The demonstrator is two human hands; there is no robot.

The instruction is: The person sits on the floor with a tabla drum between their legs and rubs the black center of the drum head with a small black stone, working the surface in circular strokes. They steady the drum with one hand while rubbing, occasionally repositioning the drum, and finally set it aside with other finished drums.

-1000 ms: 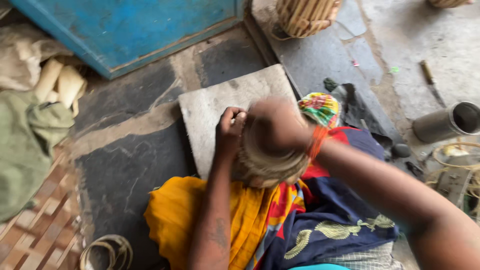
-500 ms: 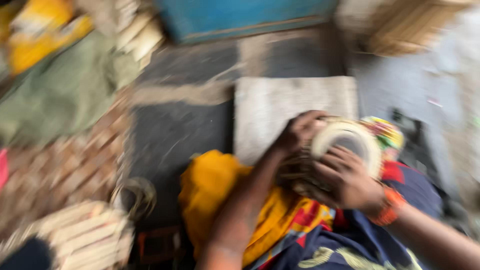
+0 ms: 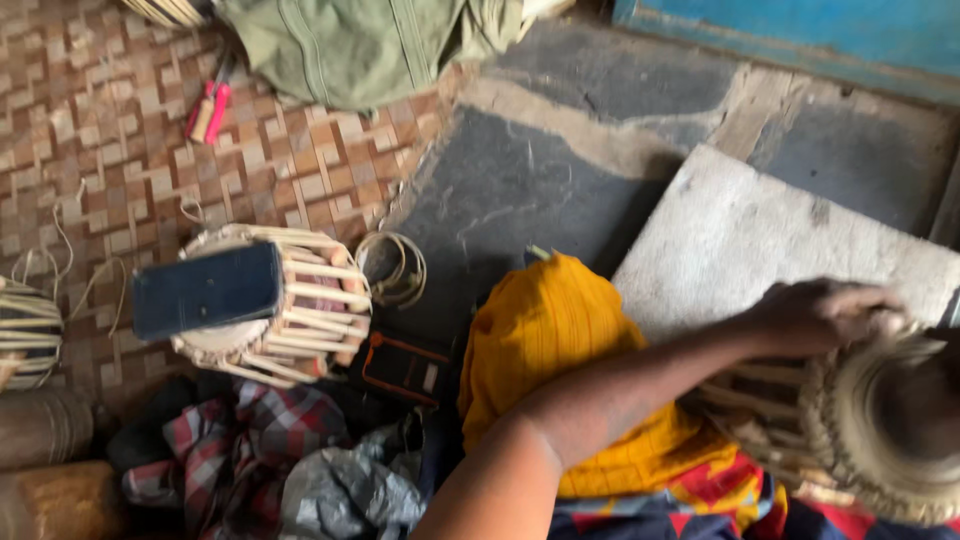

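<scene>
The floor (image 3: 520, 190) is dark stone patched with pale mortar, and away from the stone slab (image 3: 760, 240) it gives way to a mosaic of small brown and cream tiles (image 3: 110, 130). The pale grey slab lies flat on the dark stone; beyond it, at the far edge of the floor, runs a strip of blue painted board (image 3: 800, 30). Well away from the slab, on the tiles, stands a small drum (image 3: 270, 305) laced with pale straps, and a dark flat block (image 3: 205, 290) rests on top of it. A loop of thin rings (image 3: 392, 268) lies between this drum and the slab. An olive green cloth (image 3: 370, 40) is heaped at the far side of the tiles, with a red-handled tool (image 3: 208, 112) just beside it. Checked fabric (image 3: 240, 450) and a grey plastic bag (image 3: 350, 490) lie nearer the person than the strapped drum.

A yellow cloth (image 3: 560, 350) covers the person's lap, touching the slab's near edge. The left forearm reaches across it toward the slab. The left hand (image 3: 820, 315) is curled over the upper edge of a second drum (image 3: 880, 430), gripping its woven rim at the slab's near corner. This drum lies tilted in the lap, its pale head cut off by the frame edge. The right hand is out of view.
</scene>
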